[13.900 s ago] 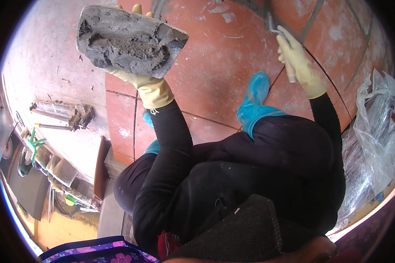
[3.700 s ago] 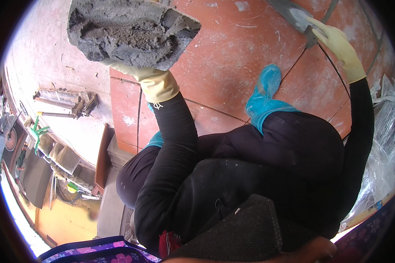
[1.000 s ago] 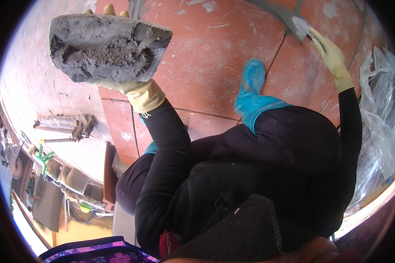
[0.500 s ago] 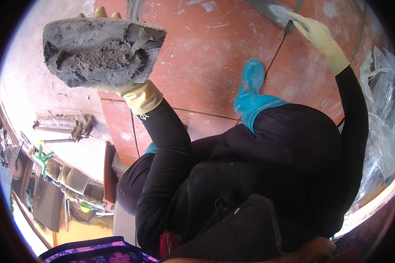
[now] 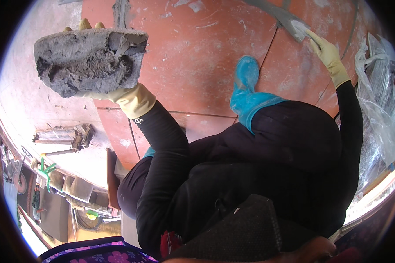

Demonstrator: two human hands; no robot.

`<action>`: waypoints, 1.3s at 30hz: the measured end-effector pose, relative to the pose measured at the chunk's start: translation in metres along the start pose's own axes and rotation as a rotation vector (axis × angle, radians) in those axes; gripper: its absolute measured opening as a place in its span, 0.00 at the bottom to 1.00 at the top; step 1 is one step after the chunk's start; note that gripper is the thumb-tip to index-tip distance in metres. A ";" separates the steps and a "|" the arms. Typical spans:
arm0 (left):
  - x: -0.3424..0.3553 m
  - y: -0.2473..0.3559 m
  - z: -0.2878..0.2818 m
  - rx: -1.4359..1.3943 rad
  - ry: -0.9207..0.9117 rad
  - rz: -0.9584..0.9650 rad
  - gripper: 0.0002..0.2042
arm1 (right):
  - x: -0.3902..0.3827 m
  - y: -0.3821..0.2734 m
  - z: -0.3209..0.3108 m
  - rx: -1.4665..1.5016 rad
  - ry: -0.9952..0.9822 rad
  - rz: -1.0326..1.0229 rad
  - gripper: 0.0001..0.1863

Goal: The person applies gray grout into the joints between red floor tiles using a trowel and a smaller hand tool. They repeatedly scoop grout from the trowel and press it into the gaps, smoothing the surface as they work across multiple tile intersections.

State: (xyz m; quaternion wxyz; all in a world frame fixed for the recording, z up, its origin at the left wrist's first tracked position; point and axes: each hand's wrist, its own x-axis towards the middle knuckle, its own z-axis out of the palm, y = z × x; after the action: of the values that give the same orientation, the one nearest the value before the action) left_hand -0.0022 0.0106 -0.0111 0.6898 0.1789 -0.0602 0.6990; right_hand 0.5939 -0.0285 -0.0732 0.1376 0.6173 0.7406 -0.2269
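My gloved left hand (image 5: 131, 100) grips a flat board heaped with grey mortar (image 5: 87, 63) at the upper left, fingertips showing over its far edge. My gloved right hand (image 5: 328, 56) is closed on a metal trowel (image 5: 299, 30), held low over the red floor tiles (image 5: 197, 65) at the upper right, along a grey-filled joint. Other joints between the tiles show as dark gaps. My right foot in a blue rubber boot (image 5: 245, 74) rests on the tiles between my hands.
A dirty metal tool (image 5: 61, 136) lies on the pale floor at left. Beyond it are a green stand (image 5: 46, 171), a brown board (image 5: 113, 175) and assorted clutter. Crumpled clear plastic sheeting (image 5: 373, 114) lies along the right side, beside my arm.
My left hand and board have shifted leftward and lower in view. My right hand and trowel have moved back and forth along the joint, lower now than half a second ago.
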 end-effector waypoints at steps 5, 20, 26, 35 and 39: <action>0.000 -0.002 0.004 -0.030 0.051 0.041 0.44 | -0.002 -0.009 -0.014 0.126 0.034 0.021 0.22; 0.004 -0.002 0.000 0.195 0.119 0.066 0.44 | 0.018 -0.008 0.000 0.039 -0.074 -0.009 0.21; 0.005 0.003 -0.008 0.504 0.215 0.132 0.45 | -0.013 0.022 0.004 0.065 -0.078 0.035 0.22; 0.012 0.008 0.018 0.120 0.148 -0.016 0.42 | -0.105 0.000 0.028 0.283 0.172 0.230 0.22; 0.019 -0.009 0.037 0.908 0.565 0.077 0.41 | -0.094 -0.064 0.038 0.520 0.253 0.518 0.25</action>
State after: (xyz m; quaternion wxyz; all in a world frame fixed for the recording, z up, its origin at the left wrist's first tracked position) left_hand 0.0132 0.0163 0.0279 0.5059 0.2619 0.4298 0.7005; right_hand 0.5476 -0.1370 -0.0499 -0.0634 0.8213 0.4890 -0.2868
